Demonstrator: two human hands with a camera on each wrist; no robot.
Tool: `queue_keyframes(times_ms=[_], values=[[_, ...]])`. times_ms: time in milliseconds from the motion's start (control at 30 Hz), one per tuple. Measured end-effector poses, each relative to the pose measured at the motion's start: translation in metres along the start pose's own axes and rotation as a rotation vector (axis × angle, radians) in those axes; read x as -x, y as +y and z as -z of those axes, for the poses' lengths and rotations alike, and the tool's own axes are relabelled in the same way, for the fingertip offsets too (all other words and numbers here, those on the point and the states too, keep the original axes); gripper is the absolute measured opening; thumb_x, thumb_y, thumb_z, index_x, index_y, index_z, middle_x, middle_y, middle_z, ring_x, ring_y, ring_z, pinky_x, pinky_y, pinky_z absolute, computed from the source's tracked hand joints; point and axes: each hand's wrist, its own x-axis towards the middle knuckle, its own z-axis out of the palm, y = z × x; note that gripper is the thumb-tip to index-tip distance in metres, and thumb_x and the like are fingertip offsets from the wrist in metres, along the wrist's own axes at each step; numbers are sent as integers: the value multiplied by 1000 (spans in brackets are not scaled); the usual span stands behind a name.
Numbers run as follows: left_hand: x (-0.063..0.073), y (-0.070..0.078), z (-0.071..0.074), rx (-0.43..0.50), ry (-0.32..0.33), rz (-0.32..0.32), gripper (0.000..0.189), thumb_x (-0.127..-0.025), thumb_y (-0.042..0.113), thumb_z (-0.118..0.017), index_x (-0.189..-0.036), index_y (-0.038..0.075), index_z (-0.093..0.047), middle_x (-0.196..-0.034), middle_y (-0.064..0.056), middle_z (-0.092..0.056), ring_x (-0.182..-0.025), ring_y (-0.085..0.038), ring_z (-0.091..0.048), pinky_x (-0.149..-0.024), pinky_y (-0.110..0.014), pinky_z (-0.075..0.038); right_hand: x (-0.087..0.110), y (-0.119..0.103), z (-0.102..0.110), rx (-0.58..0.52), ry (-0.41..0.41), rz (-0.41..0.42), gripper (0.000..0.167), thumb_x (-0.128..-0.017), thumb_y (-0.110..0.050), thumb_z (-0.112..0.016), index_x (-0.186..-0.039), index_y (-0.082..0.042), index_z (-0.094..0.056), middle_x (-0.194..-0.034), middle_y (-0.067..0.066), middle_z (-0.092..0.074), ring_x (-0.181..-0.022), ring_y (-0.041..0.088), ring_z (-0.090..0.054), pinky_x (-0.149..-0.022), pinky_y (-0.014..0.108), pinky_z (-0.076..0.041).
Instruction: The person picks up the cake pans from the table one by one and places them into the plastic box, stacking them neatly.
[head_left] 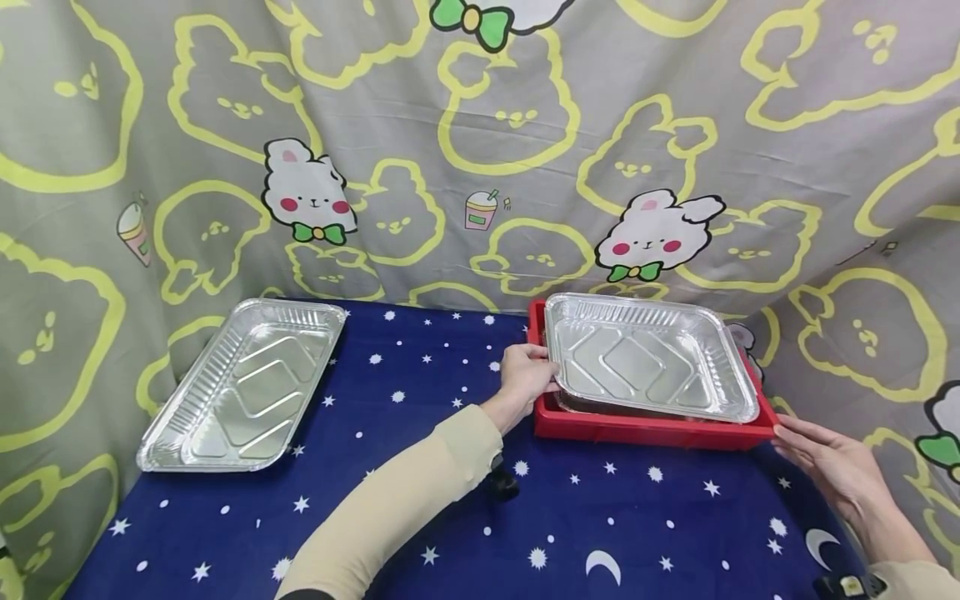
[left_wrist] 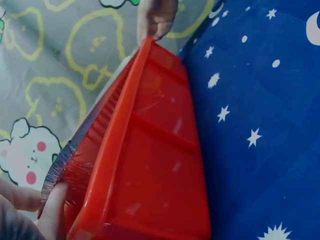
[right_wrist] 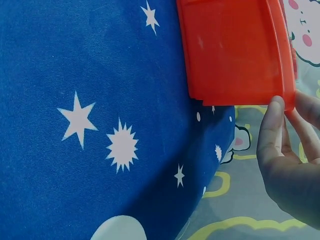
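A silver foil tray (head_left: 637, 362) sits tilted in the top of a red plastic bin (head_left: 652, 432), its left side raised. My left hand (head_left: 522, 379) pinches the tray's rim at the left, thumb on the near side in the left wrist view, where the crimped foil edge (left_wrist: 59, 162) shows above the bin wall. At the bin's near right corner, my right hand (head_left: 836, 467) grips the red rim, with the thumb (right_wrist: 272, 122) on the outer wall and fingers behind. More foil shows under the tray inside the bin; how much lies there is hidden.
Another foil tray (head_left: 255, 387) lies on the left part of the table. A dark blue cloth (head_left: 450, 500) with white stars and moons covers the table. Behind and at both sides hangs a grey curtain (head_left: 420, 108) with yellow cartoon outlines, close to the bin's back.
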Motion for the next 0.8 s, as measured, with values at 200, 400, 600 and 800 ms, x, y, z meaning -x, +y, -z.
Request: queue_keyframes(times_ms=[200, 400, 600, 800], values=[[1, 2, 0, -38, 12, 18, 32, -85, -18, -64, -117, -14, -68, -100, -24, -76, -98, -45, -77, -67, -31, -70, 1, 0, 0, -9, 3, -14, 34, -103, 5, -61, -97, -20, -85, -96, -8, -81, -86, 8, -80, -77, 23, -69], [0, 5, 0, -109, -19, 25, 29, -88, -14, -69, -117, -15, -69, -104, -24, -75, -99, -44, -78, -69, -30, -71, 1, 0, 0, -19, -3, -6, 34, -102, 5, -61, -98, -19, -85, -97, -8, -82, -86, 8, -80, -76, 23, -69], [-2, 9, -1, -176, -42, 45, 24, -90, -10, -73, -114, -14, -70, -102, -26, -77, -97, -41, -79, -67, -28, -70, 1, 0, 0, 4, 26, -16, 32, -102, 3, -64, -97, -21, -85, -96, -11, -81, -85, 7, -80, -75, 22, -69], [-4, 11, -3, -227, -76, 65, 28, -90, -8, -76, -117, -14, -68, -104, -27, -77, -71, -26, -80, -62, -25, -68, 0, 0, 0, 38, 53, -28, 31, -101, 1, -67, -95, -23, -84, -95, -15, -79, -85, 5, -79, -75, 22, -68]])
